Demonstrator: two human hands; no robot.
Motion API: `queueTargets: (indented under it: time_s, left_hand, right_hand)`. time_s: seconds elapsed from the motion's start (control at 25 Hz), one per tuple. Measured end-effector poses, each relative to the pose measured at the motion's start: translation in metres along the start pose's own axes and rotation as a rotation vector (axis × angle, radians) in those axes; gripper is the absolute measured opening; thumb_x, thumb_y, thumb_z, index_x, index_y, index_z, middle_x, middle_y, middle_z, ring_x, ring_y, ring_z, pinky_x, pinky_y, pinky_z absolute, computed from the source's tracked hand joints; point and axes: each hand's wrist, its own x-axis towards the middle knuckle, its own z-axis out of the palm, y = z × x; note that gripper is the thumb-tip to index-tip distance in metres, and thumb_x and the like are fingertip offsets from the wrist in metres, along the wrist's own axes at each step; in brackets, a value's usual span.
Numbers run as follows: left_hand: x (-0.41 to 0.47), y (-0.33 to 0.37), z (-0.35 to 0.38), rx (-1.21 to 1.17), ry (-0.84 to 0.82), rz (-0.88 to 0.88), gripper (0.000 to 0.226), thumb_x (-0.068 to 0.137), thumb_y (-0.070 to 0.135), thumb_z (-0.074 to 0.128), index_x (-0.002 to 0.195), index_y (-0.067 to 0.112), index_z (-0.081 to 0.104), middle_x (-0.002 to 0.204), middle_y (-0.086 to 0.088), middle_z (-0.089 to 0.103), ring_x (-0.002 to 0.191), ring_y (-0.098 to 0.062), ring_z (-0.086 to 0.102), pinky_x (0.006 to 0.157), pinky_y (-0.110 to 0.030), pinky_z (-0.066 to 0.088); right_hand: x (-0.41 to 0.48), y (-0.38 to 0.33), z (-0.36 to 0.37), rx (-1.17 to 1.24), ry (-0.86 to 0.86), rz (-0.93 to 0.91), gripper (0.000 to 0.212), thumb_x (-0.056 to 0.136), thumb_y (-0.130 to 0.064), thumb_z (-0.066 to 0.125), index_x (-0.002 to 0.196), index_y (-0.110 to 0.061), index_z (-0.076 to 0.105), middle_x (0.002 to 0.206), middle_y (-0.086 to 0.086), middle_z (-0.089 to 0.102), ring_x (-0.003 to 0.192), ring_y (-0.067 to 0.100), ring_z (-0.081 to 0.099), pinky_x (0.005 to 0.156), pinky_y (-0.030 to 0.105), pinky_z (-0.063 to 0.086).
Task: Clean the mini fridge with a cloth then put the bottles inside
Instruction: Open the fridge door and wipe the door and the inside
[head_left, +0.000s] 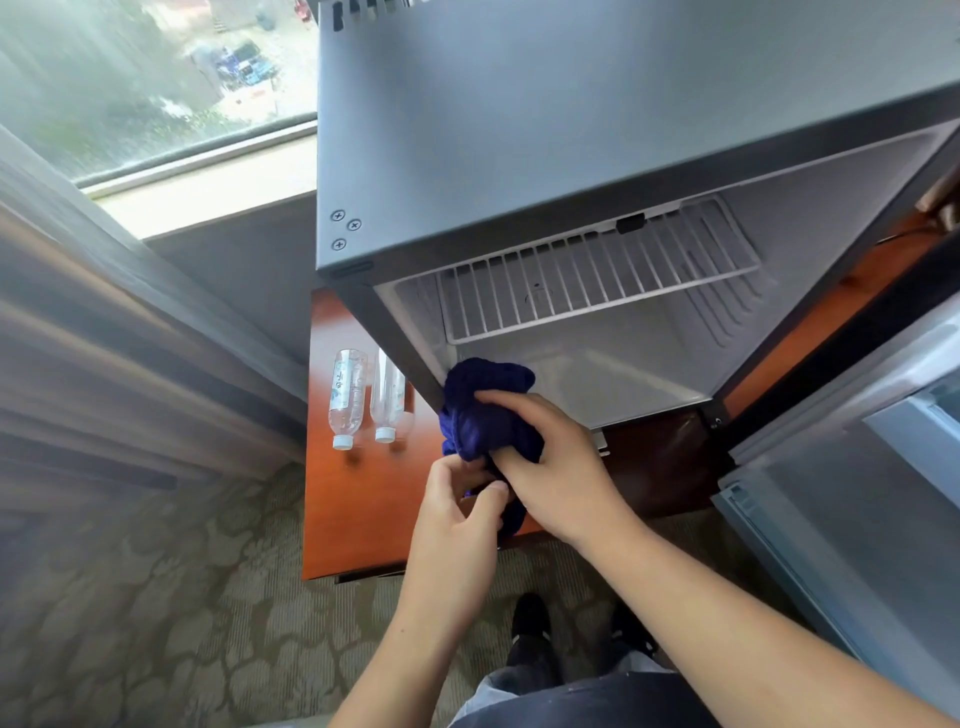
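On the wooden table (363, 519) stands the open mini fridge (519, 130), two bottles (363, 397) lying beside it. At its lower front edge, the right hand (556, 467) clamps the bunched blue cloth (483, 415); the left hand (457, 509) pinches its hanging end.

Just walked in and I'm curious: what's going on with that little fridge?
A person is cleaning it. Both hands grip a bunched blue cloth at the front left edge of the open mini fridge: the right hand on top, the left hand pinching its lower end. The inside looks empty apart from a wire shelf. Two water bottles lie on the wooden table beside the fridge, not yet put in.
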Motion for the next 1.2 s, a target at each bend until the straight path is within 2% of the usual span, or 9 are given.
queueTargets:
  time_s: [0.08, 0.24, 0.36, 0.52, 0.68, 0.8, 0.88, 1.08, 1.2]
  left_hand:
    - [-0.008, 0.012, -0.009, -0.009, 0.04, 0.174, 0.014, 0.09, 0.027, 0.06, 0.102, 0.034, 0.062, 0.103, 0.003, 0.073, 0.1, -0.02, 0.071, 0.088, -0.042, 0.058]
    - [-0.015, 0.054, -0.029, -0.047, 0.163, 0.535, 0.011, 0.098, 0.023, 0.056, 0.104, 0.031, 0.057, 0.094, 0.006, 0.066, 0.085, -0.013, 0.064, 0.077, -0.024, 0.053]
    - [-0.006, 0.07, -0.037, -0.02, 0.229, 0.618, 0.014, 0.1, 0.02, 0.053, 0.106, 0.032, 0.053, 0.097, 0.006, 0.061, 0.085, -0.005, 0.059, 0.076, -0.016, 0.048]
    - [0.014, 0.052, -0.041, 0.007, 0.2, 0.511, 0.013, 0.102, 0.027, 0.052, 0.107, 0.038, 0.053, 0.093, 0.017, 0.065, 0.084, -0.008, 0.062, 0.075, -0.019, 0.049]
    - [0.034, 0.024, -0.044, 0.032, 0.151, 0.394, 0.006, 0.104, 0.031, 0.051, 0.107, 0.035, 0.053, 0.096, 0.009, 0.068, 0.087, -0.018, 0.068, 0.076, -0.036, 0.055]
    - [0.047, 0.008, -0.042, 0.073, 0.133, 0.321, 0.014, 0.105, 0.015, 0.051, 0.1, 0.028, 0.051, 0.081, 0.015, 0.065, 0.073, -0.01, 0.062, 0.067, -0.025, 0.049]
    - [0.055, -0.003, -0.039, 0.119, 0.126, 0.255, 0.017, 0.103, 0.012, 0.051, 0.098, 0.028, 0.051, 0.08, 0.016, 0.065, 0.073, -0.008, 0.061, 0.066, -0.026, 0.048]
    - [0.078, -0.048, -0.033, 0.248, 0.007, 0.006, 0.007, 0.102, 0.024, 0.053, 0.105, 0.03, 0.054, 0.091, 0.022, 0.068, 0.083, -0.01, 0.068, 0.082, -0.043, 0.058]
    - [0.094, -0.075, -0.032, 0.267, -0.071, -0.141, 0.009, 0.098, 0.031, 0.056, 0.107, 0.032, 0.057, 0.092, 0.021, 0.071, 0.089, -0.008, 0.07, 0.089, -0.049, 0.058]
  right_hand:
    - [-0.004, -0.019, 0.002, 0.063, 0.083, -0.116, 0.045, 0.085, 0.001, 0.072, 0.125, -0.022, 0.071, 0.122, -0.008, 0.069, 0.12, 0.008, 0.064, 0.104, 0.036, 0.051]
    - [-0.002, -0.072, 0.014, 0.095, 0.189, -0.353, 0.041, 0.085, -0.006, 0.081, 0.124, -0.015, 0.072, 0.116, 0.003, 0.065, 0.114, 0.014, 0.065, 0.1, 0.027, 0.05]
    - [0.006, -0.086, 0.025, 0.128, 0.247, -0.364, 0.039, 0.084, -0.01, 0.083, 0.121, -0.017, 0.073, 0.113, 0.004, 0.061, 0.11, 0.016, 0.066, 0.098, 0.028, 0.051]
    - [0.015, -0.069, 0.038, 0.181, 0.254, -0.253, 0.032, 0.079, -0.005, 0.085, 0.108, -0.015, 0.077, 0.114, 0.003, 0.062, 0.11, 0.01, 0.066, 0.092, 0.019, 0.051]
    - [0.017, -0.045, 0.05, 0.207, 0.261, -0.161, 0.029, 0.077, -0.002, 0.086, 0.1, -0.016, 0.078, 0.112, 0.003, 0.062, 0.105, 0.011, 0.068, 0.087, 0.02, 0.054]
    - [0.019, -0.024, 0.055, 0.18, 0.271, -0.098, 0.025, 0.075, 0.0, 0.086, 0.095, -0.013, 0.079, 0.109, 0.005, 0.063, 0.101, 0.011, 0.068, 0.084, 0.019, 0.053]
    - [0.021, -0.007, 0.058, 0.139, 0.272, -0.021, 0.023, 0.074, -0.002, 0.086, 0.092, -0.015, 0.08, 0.106, 0.001, 0.063, 0.099, 0.012, 0.068, 0.084, 0.022, 0.054]
    - [0.028, 0.039, 0.06, 0.064, 0.214, 0.193, 0.026, 0.071, 0.002, 0.08, 0.082, -0.021, 0.077, 0.101, -0.009, 0.065, 0.095, 0.009, 0.067, 0.068, 0.019, 0.055]
    - [0.041, 0.069, 0.06, -0.063, 0.189, 0.29, 0.034, 0.067, 0.003, 0.074, 0.069, -0.031, 0.069, 0.094, -0.014, 0.065, 0.088, 0.002, 0.064, 0.072, 0.022, 0.052]
